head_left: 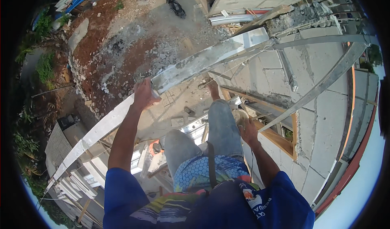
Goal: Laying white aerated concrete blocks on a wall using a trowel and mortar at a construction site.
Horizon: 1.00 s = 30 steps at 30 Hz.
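My left hand (145,95) is wrapped over a long whitish-grey beam (207,60), at a step where a thicker length of it ends. From there a thinner pale stretch runs down to the lower left. My right hand (248,131) is closed on what looks like an angle grinder (240,116), held beside my right knee. Its round front shows; the rest is mostly behind my fingers and wrist. A thin dark cord (251,164) hangs below that hand. The grinder is apart from the beam.
I am high above rubble-strewn ground (138,46) with parked motorcycles (174,5). A grey block wall (300,143) with a wooden frame (294,135) stands at right, crossed by a metal strip (321,85). An orange tool (155,147) lies below my legs, near white slats (83,184).
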### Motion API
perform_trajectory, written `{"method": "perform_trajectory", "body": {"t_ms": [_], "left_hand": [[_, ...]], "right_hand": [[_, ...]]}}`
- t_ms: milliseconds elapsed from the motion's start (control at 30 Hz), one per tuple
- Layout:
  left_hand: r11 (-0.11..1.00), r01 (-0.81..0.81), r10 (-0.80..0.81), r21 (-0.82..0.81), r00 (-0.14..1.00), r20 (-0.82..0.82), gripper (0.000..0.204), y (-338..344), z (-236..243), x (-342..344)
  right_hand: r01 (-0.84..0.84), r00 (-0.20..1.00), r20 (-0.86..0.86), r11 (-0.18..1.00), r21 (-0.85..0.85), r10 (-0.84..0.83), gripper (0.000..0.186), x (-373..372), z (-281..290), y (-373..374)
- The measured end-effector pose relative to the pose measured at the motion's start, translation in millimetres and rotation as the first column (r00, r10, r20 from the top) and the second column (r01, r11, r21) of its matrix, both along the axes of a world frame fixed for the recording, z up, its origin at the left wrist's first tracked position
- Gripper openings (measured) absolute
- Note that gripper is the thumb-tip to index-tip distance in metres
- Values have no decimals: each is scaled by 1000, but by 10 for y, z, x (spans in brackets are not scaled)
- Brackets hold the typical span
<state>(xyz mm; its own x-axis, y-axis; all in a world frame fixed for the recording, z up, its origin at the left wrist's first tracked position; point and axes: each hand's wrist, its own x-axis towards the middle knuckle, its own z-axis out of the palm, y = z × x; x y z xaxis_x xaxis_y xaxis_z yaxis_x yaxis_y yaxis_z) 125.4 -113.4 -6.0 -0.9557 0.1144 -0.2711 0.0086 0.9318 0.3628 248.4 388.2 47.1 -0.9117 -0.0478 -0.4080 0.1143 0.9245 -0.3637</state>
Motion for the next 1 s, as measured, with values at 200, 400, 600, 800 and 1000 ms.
{"method": "perform_trajectory", "body": {"t_ms": [200,400,600,800,1000], "left_hand": [[1000,-12,12,-27,1000,4,91,149,-16,-51],[1000,4,-5,-26,1000,-27,89,102,-29,-73],[996,41,-33,80,995,-99,90,-17,-181,-66],[997,54,-46,56,990,-133,84,121,-103,3],[956,-33,60,293,995,-84,70,272,208,-70]], "right_hand": [[84,996,-6,989,120,-84,40,1115,227,358],[248,966,-99,965,83,-239,37,2584,377,249],[409,855,279,899,154,-437,39,3018,-2,-180],[392,763,482,902,184,-430,44,2980,-1124,-302],[305,700,616,932,198,-360,49,3048,-2572,-329]]}}
